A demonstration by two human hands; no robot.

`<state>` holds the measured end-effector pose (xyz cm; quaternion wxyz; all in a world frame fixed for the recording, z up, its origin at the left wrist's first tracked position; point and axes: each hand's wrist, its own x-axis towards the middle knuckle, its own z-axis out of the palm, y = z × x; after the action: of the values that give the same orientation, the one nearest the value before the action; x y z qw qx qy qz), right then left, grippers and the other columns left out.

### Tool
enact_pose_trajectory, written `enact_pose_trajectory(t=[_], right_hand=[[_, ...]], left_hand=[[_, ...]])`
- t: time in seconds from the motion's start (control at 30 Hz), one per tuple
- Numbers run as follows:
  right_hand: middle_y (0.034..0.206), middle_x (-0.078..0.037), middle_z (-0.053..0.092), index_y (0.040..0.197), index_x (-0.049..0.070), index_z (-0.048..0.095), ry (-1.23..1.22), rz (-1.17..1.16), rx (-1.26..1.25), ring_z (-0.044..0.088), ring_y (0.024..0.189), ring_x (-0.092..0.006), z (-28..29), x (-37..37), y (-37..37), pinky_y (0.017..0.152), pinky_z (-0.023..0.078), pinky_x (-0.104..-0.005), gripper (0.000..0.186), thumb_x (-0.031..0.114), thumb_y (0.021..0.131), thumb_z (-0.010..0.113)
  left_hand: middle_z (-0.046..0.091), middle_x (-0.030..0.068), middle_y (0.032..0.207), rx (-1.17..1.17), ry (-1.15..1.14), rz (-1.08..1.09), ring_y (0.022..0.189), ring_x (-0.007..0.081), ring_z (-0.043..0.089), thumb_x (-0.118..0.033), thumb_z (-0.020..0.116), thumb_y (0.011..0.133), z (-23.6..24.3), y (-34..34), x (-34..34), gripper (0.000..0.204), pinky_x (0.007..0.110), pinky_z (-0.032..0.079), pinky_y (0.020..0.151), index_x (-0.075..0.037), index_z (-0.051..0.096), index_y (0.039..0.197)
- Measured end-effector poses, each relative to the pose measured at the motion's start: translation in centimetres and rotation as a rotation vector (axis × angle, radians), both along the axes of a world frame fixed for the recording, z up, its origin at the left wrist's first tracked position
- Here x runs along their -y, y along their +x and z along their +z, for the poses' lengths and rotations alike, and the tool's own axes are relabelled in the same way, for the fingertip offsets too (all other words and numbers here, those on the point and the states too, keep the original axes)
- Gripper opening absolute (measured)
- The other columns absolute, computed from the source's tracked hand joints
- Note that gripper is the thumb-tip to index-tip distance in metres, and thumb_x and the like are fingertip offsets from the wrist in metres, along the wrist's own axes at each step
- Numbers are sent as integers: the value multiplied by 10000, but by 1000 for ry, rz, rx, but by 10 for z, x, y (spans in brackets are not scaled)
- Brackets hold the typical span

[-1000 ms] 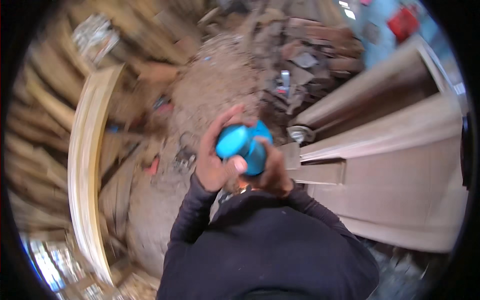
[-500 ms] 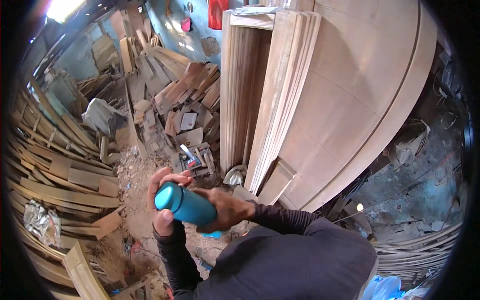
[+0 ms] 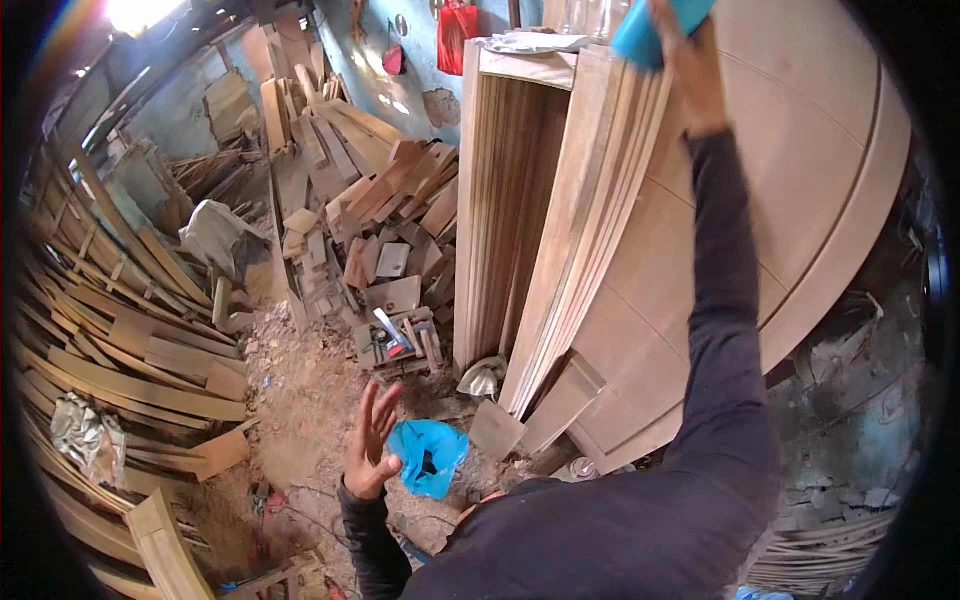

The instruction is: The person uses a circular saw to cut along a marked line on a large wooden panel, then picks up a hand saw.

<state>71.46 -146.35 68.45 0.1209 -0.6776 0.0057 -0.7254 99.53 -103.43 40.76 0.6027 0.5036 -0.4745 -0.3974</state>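
Ahead of me: one red bag (image 3: 458, 40), hanging against a blue wall (image 3: 426, 58); one heap of wood offcuts (image 3: 400, 200), jumbled, on the floor (image 3: 290, 360). To my left: long boards (image 3: 150, 385), stacked; crumpled silvery sheeting (image 3: 88, 437), lying on them; one pale cover (image 3: 212, 235), draped, farther off. To my right, low: thin strips (image 3: 825, 555), bundled.

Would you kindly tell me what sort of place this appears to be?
Probably a woodworking shop, or perhaps a timber store: wood offcuts lie in a rough heap, long boards are piled along the left side, and a large wooden panel is on the right.
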Motion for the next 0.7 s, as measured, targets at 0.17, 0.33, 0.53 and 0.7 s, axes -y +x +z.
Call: enact_pose_trajectory(t=[0.17, 0.33, 0.53, 0.7], right_hand=[[1105, -312, 585, 1244, -129, 357, 393, -914, -137, 614, 993, -398, 96, 178, -27, 826, 508, -428, 839, 472, 762, 691], [1030, -230, 638, 1176, -99, 470, 420, -1309, -351, 646, 948, -327, 83, 257, -40, 778, 524, -399, 832, 543, 696, 693], [1093, -254, 618, 1113, -121, 543, 352, -1452, -409, 630, 997, -344, 74, 281, -43, 838, 504, -425, 1053, 768, 559, 654], [1156, -255, 589, 1210, -97, 481, 431, -1581, -495, 602, 1056, -358, 72, 252, -25, 890, 485, -437, 1052, 718, 577, 687]], left_hand=[[321, 173, 1455, -249, 275, 277, 1358, 293, 306, -280, 700, 807, -124, 4, -92, 892, 416, 281, 1070, -90, 153, 1485], [430, 151, 1373, -355, 494, 586, 1285, 247, 401, -267, 695, 827, -214, -22, -187, 803, 341, 369, 989, -71, 240, 1459], [551, 85, 1206, -441, 633, 828, 788, 77, 513, -270, 703, 827, -210, -60, -212, 737, 200, 404, 610, -50, 320, 1417], [532, 9, 1288, -375, 687, 805, 1040, 120, 533, -327, 622, 894, -231, -55, -213, 652, 230, 423, 730, -141, 310, 1435]])
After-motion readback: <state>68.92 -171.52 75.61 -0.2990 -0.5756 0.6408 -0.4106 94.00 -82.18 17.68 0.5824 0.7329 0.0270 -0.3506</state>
